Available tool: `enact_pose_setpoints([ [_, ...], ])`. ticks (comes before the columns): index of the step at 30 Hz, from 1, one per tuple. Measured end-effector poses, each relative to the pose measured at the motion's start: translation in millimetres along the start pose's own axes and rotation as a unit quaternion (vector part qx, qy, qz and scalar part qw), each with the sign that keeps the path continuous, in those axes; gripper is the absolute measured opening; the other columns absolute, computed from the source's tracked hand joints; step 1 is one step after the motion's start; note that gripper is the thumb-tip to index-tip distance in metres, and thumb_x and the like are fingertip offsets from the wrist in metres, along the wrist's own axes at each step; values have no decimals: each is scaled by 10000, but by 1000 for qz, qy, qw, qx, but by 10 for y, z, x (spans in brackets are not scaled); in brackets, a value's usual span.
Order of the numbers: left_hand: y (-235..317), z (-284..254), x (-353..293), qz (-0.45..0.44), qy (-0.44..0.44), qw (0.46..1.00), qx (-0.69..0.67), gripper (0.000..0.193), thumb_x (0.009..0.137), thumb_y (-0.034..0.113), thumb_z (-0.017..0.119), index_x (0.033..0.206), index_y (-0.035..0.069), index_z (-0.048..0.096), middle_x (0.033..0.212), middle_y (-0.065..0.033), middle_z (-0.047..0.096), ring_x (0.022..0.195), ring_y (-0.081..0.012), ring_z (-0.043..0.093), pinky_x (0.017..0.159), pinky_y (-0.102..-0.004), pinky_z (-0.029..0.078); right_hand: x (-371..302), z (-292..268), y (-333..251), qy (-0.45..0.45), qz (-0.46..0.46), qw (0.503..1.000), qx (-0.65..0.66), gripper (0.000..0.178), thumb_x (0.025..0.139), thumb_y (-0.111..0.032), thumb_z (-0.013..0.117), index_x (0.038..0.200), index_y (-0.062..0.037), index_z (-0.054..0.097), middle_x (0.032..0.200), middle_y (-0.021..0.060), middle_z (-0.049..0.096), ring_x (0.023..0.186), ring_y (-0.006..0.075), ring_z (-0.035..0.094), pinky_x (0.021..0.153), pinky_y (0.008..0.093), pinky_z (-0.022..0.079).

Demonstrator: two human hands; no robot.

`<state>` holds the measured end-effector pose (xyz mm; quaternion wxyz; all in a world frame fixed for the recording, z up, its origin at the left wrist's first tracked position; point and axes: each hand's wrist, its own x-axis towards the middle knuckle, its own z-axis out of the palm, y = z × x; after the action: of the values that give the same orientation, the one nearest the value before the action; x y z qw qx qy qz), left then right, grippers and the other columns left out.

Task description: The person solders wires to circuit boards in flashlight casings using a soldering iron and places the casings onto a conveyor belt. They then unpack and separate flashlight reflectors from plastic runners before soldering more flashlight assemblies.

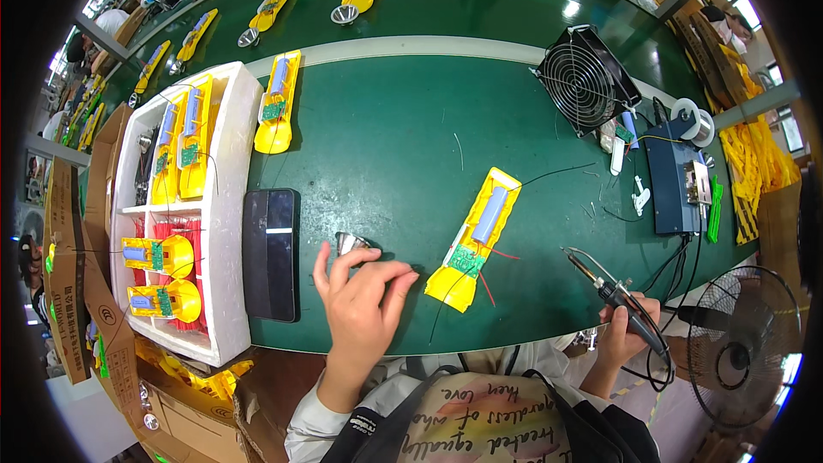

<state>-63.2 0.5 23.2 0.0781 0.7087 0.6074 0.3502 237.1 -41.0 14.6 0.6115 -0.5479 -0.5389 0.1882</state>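
Observation:
My right hand [622,345] is wrapped round a soldering iron [636,315] at the right front of the bench; its metal tip points up and left, toward a yellow flashlight housing [502,191]. That housing lies tilted, with a blue cylindrical battery [491,215], a green circuit board [465,261] and red and black wires. Left of it, my left hand [362,304] has thumb and forefinger pinched together; anything between them is too small to make out. A shiny reflector cup [350,243] sits just beyond its fingers, partly hidden by them.
At left are a white foam box [230,291] with housings and red wires, and a black phone [272,255]. Another housing [279,103] lies beyond. At right stand a black fan [587,81], a blue soldering station [673,184], a solder spool [696,124] and a caged fan [744,347].

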Motion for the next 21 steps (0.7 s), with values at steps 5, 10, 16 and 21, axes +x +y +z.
enact_pose_setpoints([
  [5, 125, 148, -88, -34, 23, 998, -41, 67, 690, 107, 673, 741, 106, 631, 742, 12, 600, 863, -199, 515, 972, -462, 252, 16, 15, -16, 63, 70, 994, 47, 192, 823, -132, 547, 890, -6, 419, 656, 99, 515, 444, 104, 478, 420, 178, 396],
  [10, 73, 192, -115, -22, 36, 998, -46, 103, 693, 93, 669, 785, 101, 623, 759, 3, 592, 863, -200, 515, 975, -458, 249, 68, 134, -115, 104, 136, 984, 58, 147, 856, -133, 500, 918, -26, 423, 605, 65, 512, 421, 77, 445, 394, 170, 370],
  [16, 95, 166, -149, -37, 23, 996, -73, 112, 676, 89, 674, 767, 110, 612, 762, 18, 582, 893, -198, 513, 977, -473, 236, 45, 277, -278, 105, 110, 987, 50, 232, 840, -205, 533, 893, -14, 411, 587, 67, 470, 408, 79, 435, 374, 170, 350],
  [21, 240, 255, -159, -76, 30, 995, -54, 119, 650, 141, 706, 725, 148, 614, 979, 5, 523, 1006, -222, 481, 977, -504, 184, -22, 546, -442, 9, 40, 998, 57, 362, 788, -300, 617, 837, -19, 394, 534, 56, 464, 389, 109, 476, 354, 187, 357],
])
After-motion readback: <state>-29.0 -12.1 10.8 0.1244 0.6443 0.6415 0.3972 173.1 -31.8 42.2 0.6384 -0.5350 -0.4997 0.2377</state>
